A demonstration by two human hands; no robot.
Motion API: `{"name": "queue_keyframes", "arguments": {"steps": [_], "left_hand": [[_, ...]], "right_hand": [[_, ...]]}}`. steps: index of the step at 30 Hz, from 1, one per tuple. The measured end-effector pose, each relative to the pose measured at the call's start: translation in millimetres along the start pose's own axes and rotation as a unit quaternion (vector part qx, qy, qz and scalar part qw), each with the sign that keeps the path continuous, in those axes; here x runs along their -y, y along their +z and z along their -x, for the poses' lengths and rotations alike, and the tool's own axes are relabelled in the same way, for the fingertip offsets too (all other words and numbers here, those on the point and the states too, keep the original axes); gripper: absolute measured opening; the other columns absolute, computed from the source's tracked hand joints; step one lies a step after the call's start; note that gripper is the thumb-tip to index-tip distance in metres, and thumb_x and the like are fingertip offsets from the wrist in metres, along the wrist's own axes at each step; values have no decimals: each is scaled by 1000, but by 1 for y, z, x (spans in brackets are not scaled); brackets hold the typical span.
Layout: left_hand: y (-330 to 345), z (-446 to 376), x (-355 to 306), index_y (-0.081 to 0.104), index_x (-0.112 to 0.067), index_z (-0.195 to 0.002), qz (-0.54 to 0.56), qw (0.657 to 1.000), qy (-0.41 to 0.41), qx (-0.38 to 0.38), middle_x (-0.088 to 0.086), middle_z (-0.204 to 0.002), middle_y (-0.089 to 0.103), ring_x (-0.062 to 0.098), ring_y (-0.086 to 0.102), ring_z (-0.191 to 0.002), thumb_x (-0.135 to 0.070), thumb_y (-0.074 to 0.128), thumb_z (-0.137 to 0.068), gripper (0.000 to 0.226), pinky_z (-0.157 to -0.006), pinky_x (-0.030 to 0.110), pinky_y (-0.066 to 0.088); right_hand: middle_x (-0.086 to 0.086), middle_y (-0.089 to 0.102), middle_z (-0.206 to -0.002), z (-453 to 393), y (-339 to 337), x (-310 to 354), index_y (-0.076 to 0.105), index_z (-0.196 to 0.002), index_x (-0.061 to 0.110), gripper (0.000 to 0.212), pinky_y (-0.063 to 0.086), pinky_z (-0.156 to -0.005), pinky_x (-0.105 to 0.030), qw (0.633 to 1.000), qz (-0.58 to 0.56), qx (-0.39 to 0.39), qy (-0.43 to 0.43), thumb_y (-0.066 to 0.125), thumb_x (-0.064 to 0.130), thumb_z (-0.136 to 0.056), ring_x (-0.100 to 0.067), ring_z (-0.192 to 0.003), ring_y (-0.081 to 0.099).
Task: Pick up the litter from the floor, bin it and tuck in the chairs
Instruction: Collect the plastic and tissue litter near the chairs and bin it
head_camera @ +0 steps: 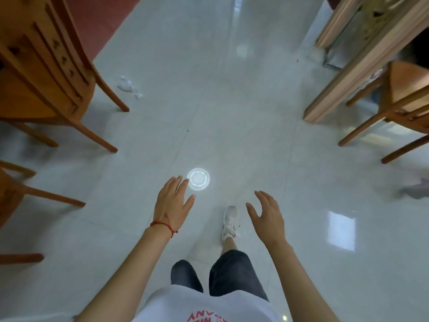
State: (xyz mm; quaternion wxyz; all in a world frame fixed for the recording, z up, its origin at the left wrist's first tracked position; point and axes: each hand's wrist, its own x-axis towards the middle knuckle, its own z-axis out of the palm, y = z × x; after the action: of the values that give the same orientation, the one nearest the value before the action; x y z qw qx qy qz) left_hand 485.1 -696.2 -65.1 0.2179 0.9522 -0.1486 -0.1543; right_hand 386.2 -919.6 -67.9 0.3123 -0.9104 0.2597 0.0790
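The floor (232, 112) is pale, glossy tile with thin grout lines, and it mirrors bright window patches at lower right and a soft glare further up. A dull red strip (102, 22) runs along its upper left edge. Wooden chairs stand on both sides: one chair (41, 66) at upper left with its legs splayed on the tile, part of another (14, 191) below it, and a third (404, 105) at right, next to a light wooden table (362, 56). A round white lid (198, 178) lies flat on the tile in the middle of the aisle. Crumpled white tissue (128, 86) lies well beyond it, near the upper-left chair's leg. The left hand (174, 205), a red string at its wrist, reaches out with fingers straight and spread, the tips just beside the lid; whether they touch it is unclear. The right hand (267, 217) hangs apart to the right, fingers loosely spread, holding nothing. One white shoe (229, 220) stands between the hands.
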Motion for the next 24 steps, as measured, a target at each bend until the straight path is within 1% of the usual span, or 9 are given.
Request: {"name": "queue_keyframes", "arguments": {"steps": [3, 5, 8, 11, 14, 17, 20, 22, 24], "left_hand": [[3, -52, -25, 45, -2, -129, -4, 1000, 14, -1, 19, -140, 42, 35, 32, -134, -25, 54, -88, 48, -108, 42, 27], [3, -87, -43, 46, -2, -129, -6, 1000, 16, 1, 20, -139, 43, 35, 32, -133, -24, 55, -88, 48, -108, 43, 27], [-2, -136, -70, 43, -3, -131, -2, 1000, 9, 6, 18, -142, 40, 33, 29, -135, -32, 47, -90, 50, -110, 41, 24], [-9, -184, -96, 44, -3, -131, -2, 1000, 11, 4, 17, -141, 41, 33, 30, -135, -39, 36, -84, 59, -109, 41, 25], [-17, -228, -115, 44, -3, -130, -6, 1000, 13, -3, 18, -140, 42, 34, 31, -134, -39, 36, -83, 60, -109, 42, 26], [-28, -271, -128, 44, -3, -130, -10, 1000, 18, -6, 19, -140, 42, 34, 32, -134, -38, 36, -84, 59, -108, 42, 26], [-36, -312, -129, 45, -3, -130, -24, 999, 26, -2, 18, -139, 43, 35, 34, -133, -37, 38, -84, 58, -107, 42, 27], [-39, -349, -129, 45, -3, -130, -29, 999, 30, -4, 19, -138, 44, 35, 36, -132, -40, 38, -85, 59, -106, 42, 29], [-44, -387, -129, 49, -2, -126, -29, 999, 40, -6, 21, -134, 48, 38, 41, -127, -45, 33, -86, 61, -103, 45, 33]], "right_hand": [[-2, 39, -146, -47, -19, -8, 41, -137, 16, 49, 33, -105, -30, 1000, -11, -8, 9, 49, 36, -93, -16, -136, 33], [-3, 39, -146, -82, -35, -13, 40, -138, 16, 49, 33, -106, -30, 1000, -3, -5, 5, 48, 36, -93, -16, -136, 33], [-3, 38, -146, -131, -63, -18, 40, -138, 16, 49, 33, -105, -30, 1000, -3, 0, 13, 48, 35, -93, -16, -136, 32], [-2, 38, -146, -176, -89, -18, 40, -138, 17, 49, 35, -104, -32, 1000, -3, 1, -2, 48, 35, -93, -16, -136, 33], [-2, 38, -146, -223, -110, -16, 40, -138, 17, 49, 35, -104, -32, 1000, 5, -3, -2, 48, 36, -93, -16, -135, 32], [-2, 38, -147, -267, -125, -8, 40, -138, 17, 49, 35, -105, -33, 1000, -1, -10, 8, 48, 37, -93, -15, -136, 33], [-2, 37, -147, -308, -133, 3, 40, -138, 18, 49, 35, -105, -33, 1000, 5, -12, -2, 48, 36, -93, -16, -136, 32], [-4, 38, -147, -344, -138, 12, 40, -137, 17, 49, 36, -104, -33, 1000, 16, -18, -11, 48, 36, -93, -17, -136, 33], [-5, 39, -146, -380, -144, 25, 41, -137, 16, 48, 37, -103, -34, 999, 20, -30, -13, 49, 35, -93, -18, -135, 34]]}}
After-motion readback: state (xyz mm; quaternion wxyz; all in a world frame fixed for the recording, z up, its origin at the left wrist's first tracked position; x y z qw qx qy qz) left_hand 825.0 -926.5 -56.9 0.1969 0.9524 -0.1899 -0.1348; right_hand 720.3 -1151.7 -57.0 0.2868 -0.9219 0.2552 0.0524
